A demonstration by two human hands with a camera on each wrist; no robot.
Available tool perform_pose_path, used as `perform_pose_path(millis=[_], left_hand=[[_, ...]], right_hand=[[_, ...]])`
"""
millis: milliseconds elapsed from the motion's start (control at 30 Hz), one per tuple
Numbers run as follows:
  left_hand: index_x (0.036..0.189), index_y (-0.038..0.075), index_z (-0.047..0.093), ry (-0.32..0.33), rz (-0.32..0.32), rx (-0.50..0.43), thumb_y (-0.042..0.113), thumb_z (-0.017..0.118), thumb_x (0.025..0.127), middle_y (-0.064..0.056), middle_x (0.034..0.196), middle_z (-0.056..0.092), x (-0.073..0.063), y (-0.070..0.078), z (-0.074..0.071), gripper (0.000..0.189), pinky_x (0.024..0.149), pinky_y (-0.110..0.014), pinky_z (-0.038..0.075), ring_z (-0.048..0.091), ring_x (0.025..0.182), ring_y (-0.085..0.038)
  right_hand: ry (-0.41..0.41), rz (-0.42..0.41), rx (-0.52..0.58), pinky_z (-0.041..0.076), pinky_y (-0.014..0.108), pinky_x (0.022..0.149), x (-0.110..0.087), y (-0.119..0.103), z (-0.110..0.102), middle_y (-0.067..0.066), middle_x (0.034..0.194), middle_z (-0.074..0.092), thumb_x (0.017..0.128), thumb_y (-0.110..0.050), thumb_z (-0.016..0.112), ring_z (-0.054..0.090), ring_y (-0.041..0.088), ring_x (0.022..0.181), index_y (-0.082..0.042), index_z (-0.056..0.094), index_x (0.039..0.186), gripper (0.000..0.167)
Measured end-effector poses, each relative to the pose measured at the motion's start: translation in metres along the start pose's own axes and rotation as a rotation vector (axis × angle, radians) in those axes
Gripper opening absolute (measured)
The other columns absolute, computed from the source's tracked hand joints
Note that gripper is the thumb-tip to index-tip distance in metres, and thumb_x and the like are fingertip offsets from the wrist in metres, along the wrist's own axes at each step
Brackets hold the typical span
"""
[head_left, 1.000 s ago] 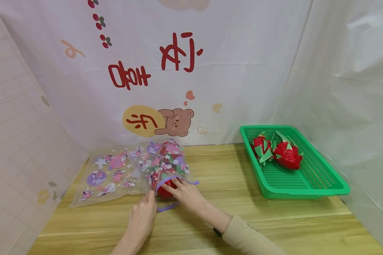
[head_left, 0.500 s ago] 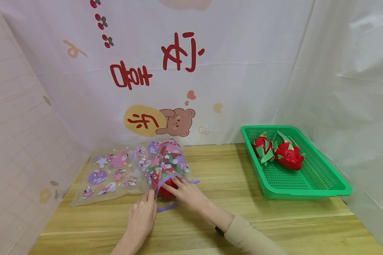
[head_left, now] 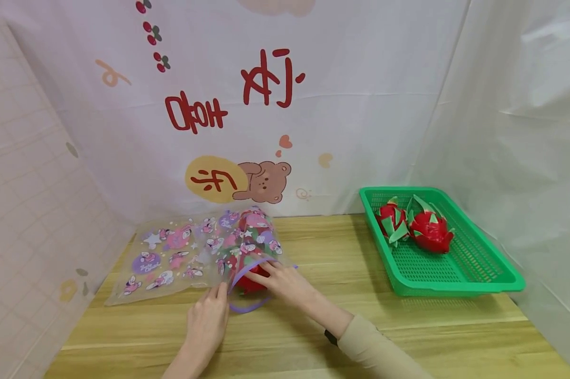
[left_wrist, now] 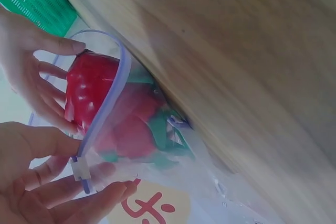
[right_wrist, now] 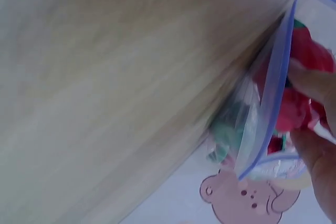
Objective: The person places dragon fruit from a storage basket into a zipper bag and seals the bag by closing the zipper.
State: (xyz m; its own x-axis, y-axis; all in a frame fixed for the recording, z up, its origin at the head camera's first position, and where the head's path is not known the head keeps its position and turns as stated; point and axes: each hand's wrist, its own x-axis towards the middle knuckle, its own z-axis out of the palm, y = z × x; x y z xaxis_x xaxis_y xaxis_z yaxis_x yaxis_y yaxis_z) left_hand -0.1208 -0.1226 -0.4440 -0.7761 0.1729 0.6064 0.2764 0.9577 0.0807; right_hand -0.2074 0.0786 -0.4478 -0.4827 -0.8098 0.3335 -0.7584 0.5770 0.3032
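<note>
A clear zip bag (head_left: 247, 239) with purple edging and pink cartoon prints lies on the table, its mouth toward me. My left hand (head_left: 208, 318) pinches the left side of that mouth, near a white slider (left_wrist: 81, 168). Fingers of my right hand (head_left: 290, 287) reach into the opening and grip a red dragon fruit (left_wrist: 89, 85). The fruit's near end shows in the mouth; its green-leaved end is deeper, seen through the plastic. More red and green shows farther inside, partly hidden by the prints. In the right wrist view, the thumb and a finger hold the red skin (right_wrist: 294, 109).
A green plastic basket (head_left: 455, 288) stands at the right with two dragon fruits, the left one (head_left: 393, 221) beside the right one (head_left: 431, 231). Another flat printed bag (head_left: 157, 263) lies at the left. Printed sheets (head_left: 342, 116) rise behind the wooden table (head_left: 323, 326).
The bag's mouth has become rounder and wider. My left hand has shifted slightly left, the right hand slightly right. The basket and its fruits stay in place.
</note>
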Motion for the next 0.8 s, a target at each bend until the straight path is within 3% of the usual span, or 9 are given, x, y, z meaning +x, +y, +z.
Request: perform_pose_path(millis=[100,200,333,500,700,800], left_hand=[[0.088,0.0,0.057,0.014,0.036,-0.001,-0.001,0.071,0.07,-0.015,0.076,0.067,-0.001,-0.003,0.0,0.023,0.041,-0.035,0.048,0.063,0.063,-0.028],[0.084,0.001,0.055,0.028,0.085,-0.003,0.001,0.071,0.071,-0.017,0.085,0.07,-0.002,-0.006,-0.002,0.02,0.048,-0.04,0.054,0.068,0.073,-0.034],[0.085,0.001,0.055,0.036,0.17,0.022,0.006,0.078,0.07,-0.021,0.099,0.07,-0.002,-0.013,-0.004,0.027,0.062,-0.047,0.057,0.068,0.089,-0.041],[0.089,-0.001,0.056,0.039,0.255,0.113,-0.003,0.078,0.063,-0.02,0.097,0.07,-0.002,-0.019,-0.003,0.035,0.065,-0.042,0.058,0.069,0.088,-0.038],[0.091,0.0,0.058,0.027,0.289,0.142,-0.011,0.076,0.061,-0.019,0.094,0.071,-0.002,-0.021,0.001,0.037,0.067,-0.04,0.058,0.07,0.085,-0.035],[0.089,-0.001,0.056,0.051,0.308,0.134,-0.009,0.071,0.065,-0.019,0.092,0.071,-0.002,-0.022,0.004,0.03,0.065,-0.04,0.058,0.07,0.083,-0.035]], right_hand=[[0.057,-0.084,0.022,0.057,0.024,0.07,-0.012,0.011,-0.004,0.005,0.138,0.053,0.083,-0.016,0.072,0.056,0.021,0.119,-0.026,0.049,0.137,0.06],[0.196,-0.14,0.029,0.056,0.023,0.071,-0.026,0.025,-0.009,0.005,0.123,0.063,0.081,-0.01,0.072,0.063,0.017,0.107,-0.014,0.058,0.124,0.046],[0.324,-0.095,0.003,0.055,0.021,0.065,-0.038,0.041,-0.008,0.002,0.103,0.068,0.075,-0.008,0.077,0.066,0.014,0.088,-0.011,0.061,0.108,0.036],[0.243,-0.022,-0.071,0.056,0.023,0.067,-0.037,0.047,0.004,0.0,0.099,0.067,0.068,-0.023,0.084,0.065,0.015,0.088,-0.015,0.063,0.103,0.042],[0.15,-0.055,-0.199,0.053,0.02,0.063,-0.025,0.041,0.015,-0.005,0.087,0.068,0.08,-0.018,0.073,0.063,0.01,0.081,-0.017,0.064,0.094,0.016],[0.117,-0.07,-0.244,0.053,0.021,0.062,-0.021,0.039,0.017,-0.006,0.086,0.069,0.082,-0.019,0.072,0.063,0.01,0.08,-0.017,0.065,0.093,0.013]])
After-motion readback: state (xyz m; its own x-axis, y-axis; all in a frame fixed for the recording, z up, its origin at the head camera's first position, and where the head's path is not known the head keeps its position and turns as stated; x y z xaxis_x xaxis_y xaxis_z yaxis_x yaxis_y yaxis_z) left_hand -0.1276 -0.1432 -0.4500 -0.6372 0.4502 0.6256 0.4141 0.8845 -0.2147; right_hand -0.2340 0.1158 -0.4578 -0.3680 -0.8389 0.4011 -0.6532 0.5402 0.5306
